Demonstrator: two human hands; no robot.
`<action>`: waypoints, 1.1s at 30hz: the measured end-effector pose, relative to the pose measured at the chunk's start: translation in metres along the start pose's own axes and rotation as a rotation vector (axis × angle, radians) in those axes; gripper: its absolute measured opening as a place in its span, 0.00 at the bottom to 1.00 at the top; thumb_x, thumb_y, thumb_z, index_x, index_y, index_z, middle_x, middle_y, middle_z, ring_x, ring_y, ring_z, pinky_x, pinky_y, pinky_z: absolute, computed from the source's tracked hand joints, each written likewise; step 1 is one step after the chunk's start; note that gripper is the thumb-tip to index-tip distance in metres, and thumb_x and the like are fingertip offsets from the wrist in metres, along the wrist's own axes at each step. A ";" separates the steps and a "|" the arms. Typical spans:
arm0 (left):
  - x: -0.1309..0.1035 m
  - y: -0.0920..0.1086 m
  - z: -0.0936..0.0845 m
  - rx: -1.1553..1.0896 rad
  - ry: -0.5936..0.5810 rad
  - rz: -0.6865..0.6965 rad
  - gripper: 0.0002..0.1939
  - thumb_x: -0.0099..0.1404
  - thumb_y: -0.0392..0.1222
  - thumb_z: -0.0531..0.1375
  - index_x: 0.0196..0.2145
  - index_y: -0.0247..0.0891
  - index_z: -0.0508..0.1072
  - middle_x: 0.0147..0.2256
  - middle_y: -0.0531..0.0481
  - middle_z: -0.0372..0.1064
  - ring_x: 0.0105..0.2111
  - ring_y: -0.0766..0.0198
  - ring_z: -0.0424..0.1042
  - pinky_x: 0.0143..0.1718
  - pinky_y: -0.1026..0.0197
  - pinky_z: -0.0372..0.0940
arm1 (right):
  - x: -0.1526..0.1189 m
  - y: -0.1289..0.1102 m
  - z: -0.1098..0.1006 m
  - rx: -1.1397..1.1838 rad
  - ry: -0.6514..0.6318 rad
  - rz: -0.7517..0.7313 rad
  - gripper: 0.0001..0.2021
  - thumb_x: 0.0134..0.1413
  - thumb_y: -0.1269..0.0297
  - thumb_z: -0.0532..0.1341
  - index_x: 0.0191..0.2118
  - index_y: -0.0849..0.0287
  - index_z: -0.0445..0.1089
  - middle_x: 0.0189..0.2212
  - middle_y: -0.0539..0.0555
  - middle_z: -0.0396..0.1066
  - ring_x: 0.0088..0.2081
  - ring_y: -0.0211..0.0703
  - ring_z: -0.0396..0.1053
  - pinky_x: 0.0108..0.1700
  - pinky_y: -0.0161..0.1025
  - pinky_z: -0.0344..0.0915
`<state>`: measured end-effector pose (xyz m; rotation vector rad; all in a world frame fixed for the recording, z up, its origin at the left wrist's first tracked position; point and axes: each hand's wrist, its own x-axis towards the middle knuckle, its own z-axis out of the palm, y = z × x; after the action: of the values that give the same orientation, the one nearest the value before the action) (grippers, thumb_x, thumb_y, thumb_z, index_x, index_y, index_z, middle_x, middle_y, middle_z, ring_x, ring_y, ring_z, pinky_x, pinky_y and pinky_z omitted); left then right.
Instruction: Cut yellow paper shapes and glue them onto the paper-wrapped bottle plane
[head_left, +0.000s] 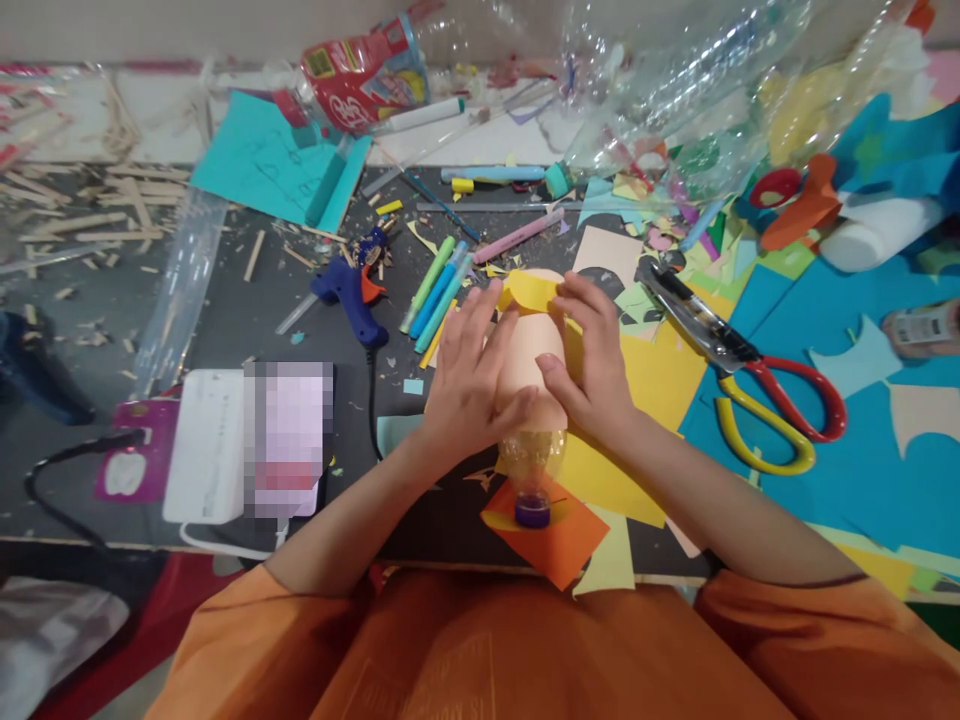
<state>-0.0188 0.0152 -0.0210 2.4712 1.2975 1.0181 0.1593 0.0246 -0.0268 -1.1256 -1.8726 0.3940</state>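
A small plastic bottle [531,455] with a purple cap lies on its side, cap toward me, its body wrapped in pale peach paper [531,350]. A curved yellow paper piece [531,293] sits across the far end of the wrap. My left hand [472,375] rests on the bottle's left side, its fingertips at the yellow piece's left end. On the other side my right hand [592,360] has its fingertips at the yellow piece's right end and its thumb on the peach paper. Under the purple cap is an orange paper square [562,550].
Left of the hands are a blue glue gun [351,300], a phone [292,430] and a white power bank [202,445]. Markers [435,290] lie beyond my left hand. Large scissors [742,365] rest on blue and yellow paper at the right. Plastic bottles [675,80] crowd the back.
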 end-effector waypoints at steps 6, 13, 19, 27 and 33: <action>0.001 -0.001 -0.004 0.023 -0.120 -0.005 0.35 0.72 0.61 0.39 0.66 0.34 0.53 0.64 0.35 0.59 0.66 0.46 0.56 0.67 0.40 0.46 | 0.002 0.005 -0.001 -0.084 -0.071 -0.018 0.25 0.63 0.51 0.52 0.61 0.53 0.51 0.61 0.64 0.55 0.65 0.61 0.55 0.62 0.67 0.56; -0.001 0.002 -0.007 0.003 -0.076 -0.068 0.41 0.68 0.68 0.39 0.64 0.35 0.56 0.61 0.32 0.61 0.62 0.44 0.61 0.64 0.40 0.52 | 0.006 0.003 0.004 -0.052 -0.113 -0.057 0.27 0.64 0.48 0.52 0.63 0.55 0.51 0.61 0.66 0.57 0.65 0.59 0.56 0.62 0.64 0.59; 0.001 0.005 -0.006 0.000 -0.086 -0.047 0.35 0.71 0.61 0.42 0.66 0.35 0.55 0.63 0.35 0.59 0.63 0.46 0.59 0.67 0.43 0.44 | 0.005 -0.001 -0.003 -0.132 -0.172 -0.034 0.26 0.66 0.49 0.49 0.64 0.53 0.54 0.64 0.63 0.57 0.65 0.58 0.56 0.63 0.64 0.58; 0.004 0.004 -0.008 0.015 -0.109 -0.039 0.33 0.72 0.59 0.41 0.65 0.34 0.56 0.63 0.36 0.60 0.63 0.48 0.59 0.67 0.46 0.41 | 0.000 -0.005 -0.006 -0.174 -0.227 0.001 0.26 0.68 0.50 0.46 0.65 0.57 0.55 0.62 0.64 0.63 0.63 0.56 0.61 0.62 0.61 0.59; 0.005 0.000 -0.009 0.012 -0.140 -0.016 0.36 0.72 0.61 0.40 0.67 0.35 0.53 0.65 0.37 0.57 0.65 0.47 0.56 0.67 0.46 0.41 | -0.003 -0.001 -0.004 -0.224 -0.184 -0.054 0.26 0.68 0.49 0.46 0.63 0.58 0.58 0.60 0.63 0.65 0.60 0.55 0.63 0.61 0.58 0.61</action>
<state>-0.0227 0.0177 -0.0117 2.4863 1.2815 0.8201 0.1629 0.0213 -0.0255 -1.2173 -2.1457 0.2696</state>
